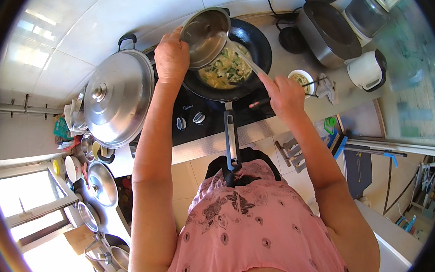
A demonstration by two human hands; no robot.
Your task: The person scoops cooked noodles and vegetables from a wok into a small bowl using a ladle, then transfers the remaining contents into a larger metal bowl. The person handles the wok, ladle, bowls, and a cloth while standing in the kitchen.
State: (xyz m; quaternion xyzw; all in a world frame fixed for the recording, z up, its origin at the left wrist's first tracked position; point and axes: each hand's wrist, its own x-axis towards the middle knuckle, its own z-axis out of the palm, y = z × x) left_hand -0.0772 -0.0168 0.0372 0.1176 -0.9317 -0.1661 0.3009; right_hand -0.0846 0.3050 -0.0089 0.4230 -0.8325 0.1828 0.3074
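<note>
My left hand (173, 56) grips the rim of a round metal bowl (206, 37), which is tilted over a black wok (260, 40). Between the fingers of my right hand (284, 94) is a long pale utensil (248, 61); its far end reaches to the bowl's inside edge, and its head is blurred. Beneath them, a pale yellow, wet-looking food mixture with green pieces (228, 66) lies in the wok. The wok's long handle (232, 139) points towards my body. Close to my right hand stands a small white bowl (294, 75) with food in it.
The wok sits on a black cooktop (191, 128) with two knobs. A large lidded steel pot (120, 97) stands left. On the right are a grey cloth (325, 86), a white electric kettle (365, 71) and a metal-sided appliance (327, 35). A folding stool (291, 152) is on the floor.
</note>
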